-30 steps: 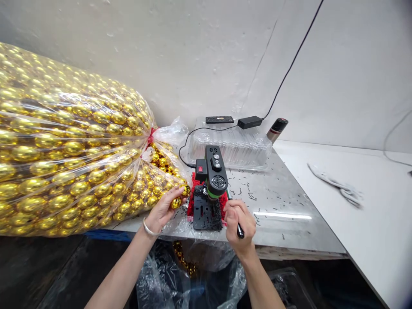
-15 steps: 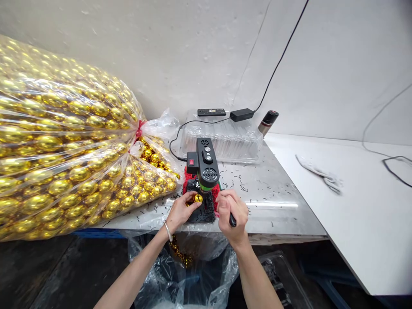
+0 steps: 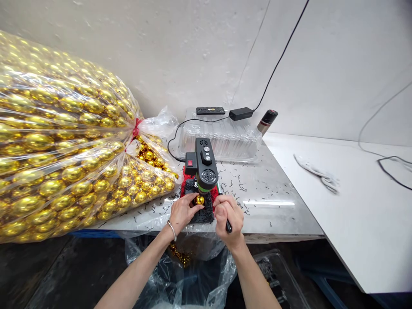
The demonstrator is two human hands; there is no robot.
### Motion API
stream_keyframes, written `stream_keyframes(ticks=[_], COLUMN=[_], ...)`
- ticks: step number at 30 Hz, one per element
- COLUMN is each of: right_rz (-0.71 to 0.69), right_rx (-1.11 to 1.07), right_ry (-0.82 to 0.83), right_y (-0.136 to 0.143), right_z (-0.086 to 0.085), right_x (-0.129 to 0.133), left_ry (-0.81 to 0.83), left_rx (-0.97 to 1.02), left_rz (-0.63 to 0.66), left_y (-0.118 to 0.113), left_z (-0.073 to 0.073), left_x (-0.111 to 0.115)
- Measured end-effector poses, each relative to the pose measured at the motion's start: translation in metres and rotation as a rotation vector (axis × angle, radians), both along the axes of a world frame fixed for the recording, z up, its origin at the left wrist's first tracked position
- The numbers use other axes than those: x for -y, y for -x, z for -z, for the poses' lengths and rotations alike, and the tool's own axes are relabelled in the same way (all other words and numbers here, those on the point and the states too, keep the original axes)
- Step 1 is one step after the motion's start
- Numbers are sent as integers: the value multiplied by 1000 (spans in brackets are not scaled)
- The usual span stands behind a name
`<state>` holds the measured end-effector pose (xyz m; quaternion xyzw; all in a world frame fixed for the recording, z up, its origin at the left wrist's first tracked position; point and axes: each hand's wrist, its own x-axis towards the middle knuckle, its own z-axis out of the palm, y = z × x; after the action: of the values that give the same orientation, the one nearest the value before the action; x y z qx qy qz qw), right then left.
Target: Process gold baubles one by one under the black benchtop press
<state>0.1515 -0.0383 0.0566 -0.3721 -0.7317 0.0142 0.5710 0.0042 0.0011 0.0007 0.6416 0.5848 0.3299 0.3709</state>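
Observation:
Between the thumb and fingers of my left hand (image 3: 184, 210) is a shiny gold ball (image 3: 200, 200), held just below the front end of a black bench machine (image 3: 207, 165) with vents, buttons and a red switch. My right hand (image 3: 229, 219) is wrapped round the black grip of a lever (image 3: 228, 226) on the machine's right side. The machine stands on a black base (image 3: 203, 217) strewn with dark shavings, with red matting (image 3: 187, 177) about it. My fingers partly cover the ball and the base.
A huge clear bag of gold balls (image 3: 64, 163) fills the left. Behind the machine lie a clear plastic tray (image 3: 222, 146), a remote (image 3: 210, 110) and a power adapter (image 3: 241, 113). A bottle (image 3: 268, 122) and gloves (image 3: 318, 174) are rightward. An open plastic bag (image 3: 180, 279) hangs below the table edge.
My left hand has brought the gold ball slightly right, further under the machine's head. My right hand, still on the lever, sits slightly lower and left. The view has shifted a little.

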Motion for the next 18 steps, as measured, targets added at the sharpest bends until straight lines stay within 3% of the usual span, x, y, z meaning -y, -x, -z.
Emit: stream_keyframes(ticks=[6,12,15,18], right_rz=[16,31,28,11], right_rx=[13,46,26,-54], right_ry=[-72,-175,-159,-93], right_y=[0,2,3,4], right_z=[35,56,55,37], right_x=[-5,-14,-12,-7], left_ry=[-27,-47,-40,-33], left_rx=[-32,-30,-22,-33], left_rz=[19,26,19,19], left_y=[0,0,0,-1], left_z=[0,1,0,0], left_x=[0,1,2,1])
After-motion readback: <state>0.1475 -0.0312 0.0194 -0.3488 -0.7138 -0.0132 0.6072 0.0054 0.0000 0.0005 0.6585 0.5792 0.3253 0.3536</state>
